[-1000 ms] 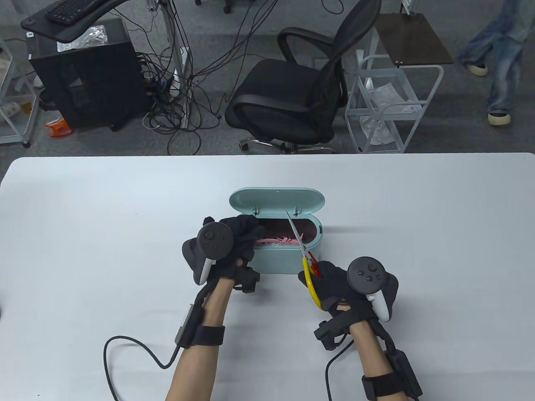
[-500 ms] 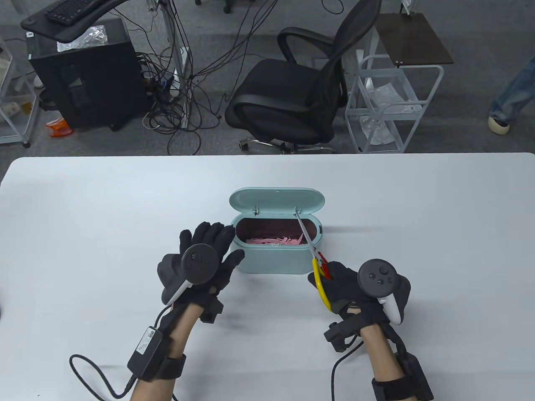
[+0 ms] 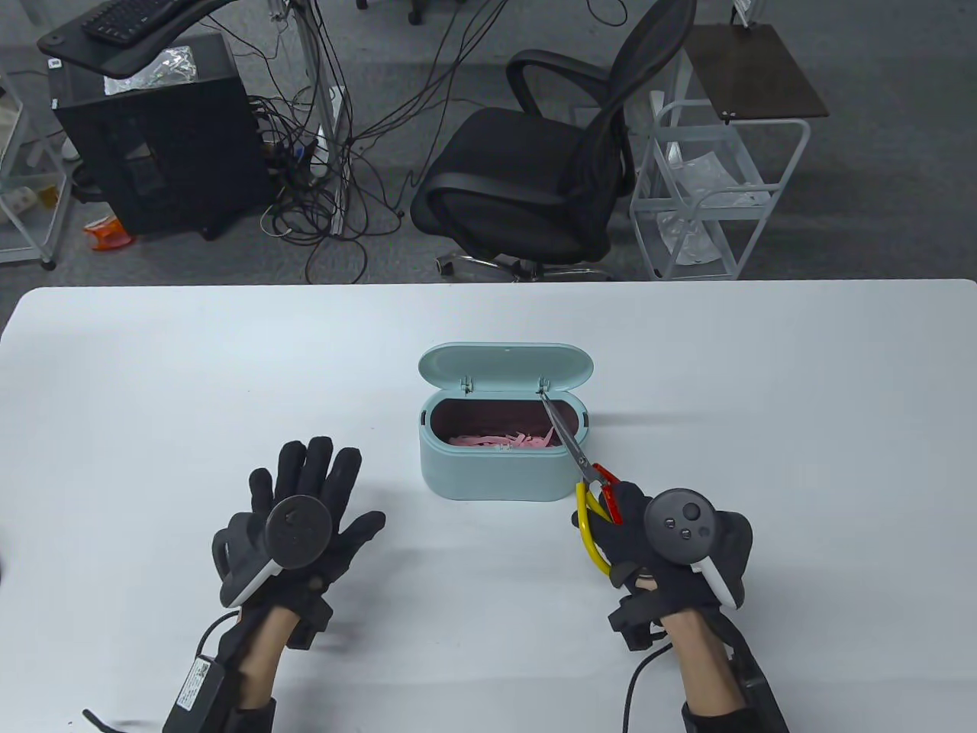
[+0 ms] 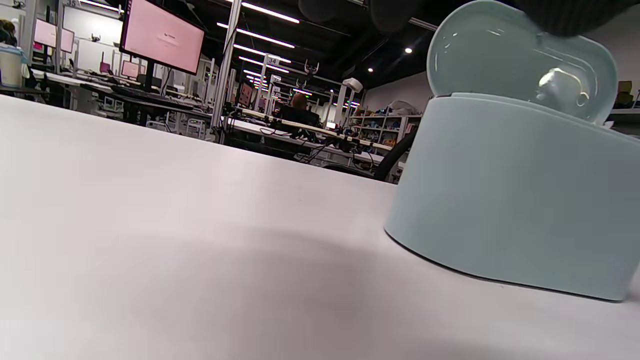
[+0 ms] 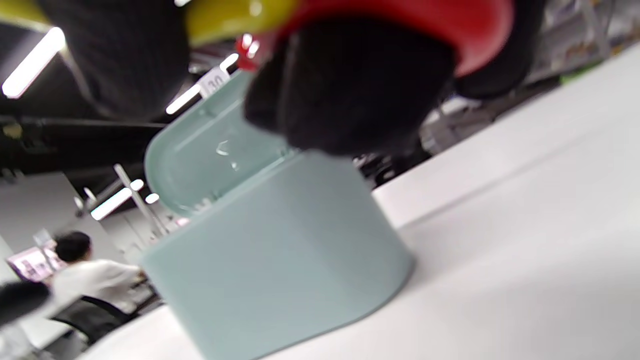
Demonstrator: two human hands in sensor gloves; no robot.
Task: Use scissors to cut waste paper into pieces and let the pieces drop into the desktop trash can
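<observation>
Trash can (image 3: 500, 473) mid-surface, lid propped back to catch pink scraps (image 3: 500, 440); right hand (image 3: 649, 534), fingers hooked through scissors (image 3: 584, 477), blades over bin; left hand (image 3: 301, 519) flat, fingers spread, empty.

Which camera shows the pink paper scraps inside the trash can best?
The table view: it looks down into the open trash can, where the pink scraps lie. Both wrist views see only the can's outer wall and raised lid, no scraps.

A lab: workbench rows (image 4: 300, 131), monitors (image 4: 162, 36), tangled cables (image 3: 336, 153).
</observation>
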